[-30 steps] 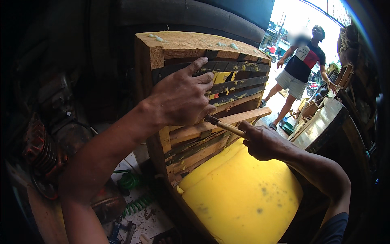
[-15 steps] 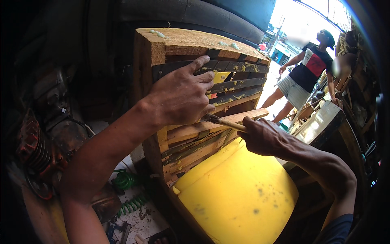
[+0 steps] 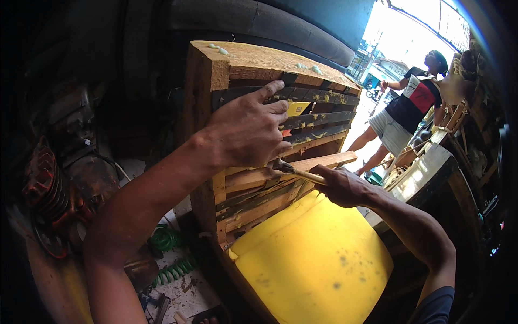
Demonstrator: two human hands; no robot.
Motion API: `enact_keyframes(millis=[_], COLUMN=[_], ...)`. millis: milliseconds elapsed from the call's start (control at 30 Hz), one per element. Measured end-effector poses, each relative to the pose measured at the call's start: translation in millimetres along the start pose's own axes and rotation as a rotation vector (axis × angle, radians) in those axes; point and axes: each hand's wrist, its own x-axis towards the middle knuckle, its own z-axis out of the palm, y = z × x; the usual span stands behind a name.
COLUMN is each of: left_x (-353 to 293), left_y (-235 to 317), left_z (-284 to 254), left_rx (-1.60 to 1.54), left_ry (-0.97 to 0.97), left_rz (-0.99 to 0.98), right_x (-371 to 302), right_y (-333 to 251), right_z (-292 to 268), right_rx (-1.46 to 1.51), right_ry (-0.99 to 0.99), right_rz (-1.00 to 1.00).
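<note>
A wooden frame [image 3: 221, 79] with dark webbing straps [image 3: 326, 116] across it stands tilted before me. My left hand [image 3: 245, 127] lies against its near side, upper fingers spread over the straps. Its lower fingers are bent beside a wooden bar [image 3: 318, 163]; whatever they may pinch is hidden. My right hand [image 3: 348, 187] grips the light wooden handle of a hammer [image 3: 302, 174]. The hammer's metal head is at the bar, just below my left fingers. Under the bar, a yellow foam cushion [image 3: 318, 259] with dark spots rests on the lower part of the frame.
Another person [image 3: 410, 102] stands at the bright opening, back right. A pale-topped wooden piece [image 3: 423, 173] is to the right. A dark padded roll [image 3: 264, 24] lies behind the frame. At left are a rusty motor [image 3: 48, 189] and a coiled green hose [image 3: 175, 270].
The view has shifted slightly, placing the frame lower and further right. My hands keep their places at the bar. The person at the back has raised an arm.
</note>
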Motion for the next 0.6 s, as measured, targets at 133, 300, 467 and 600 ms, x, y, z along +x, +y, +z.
enact_keyframes(millis=[133,300,467,600], left_x=[-1,-2,-2,-2], left_y=[2,1,3,4], left_z=[2,-3,-2,0], left_rx=[0.003,-0.001,-0.011,0.007], left_ry=[0.013,-0.027,-0.021,0.007], left_rz=[0.009,0.008,0.0,0.001], right_x=[-16,-19,-26,-25], right_y=[-44,-84,-108,-119], right_z=[-14,-43,-54,-56], right_rx=[0.546,0.494,0.556,0.509], right_ry=[-0.252,-0.332,-0.318,-0.248], right_rz=[0.162,0.306,0.332,0.347])
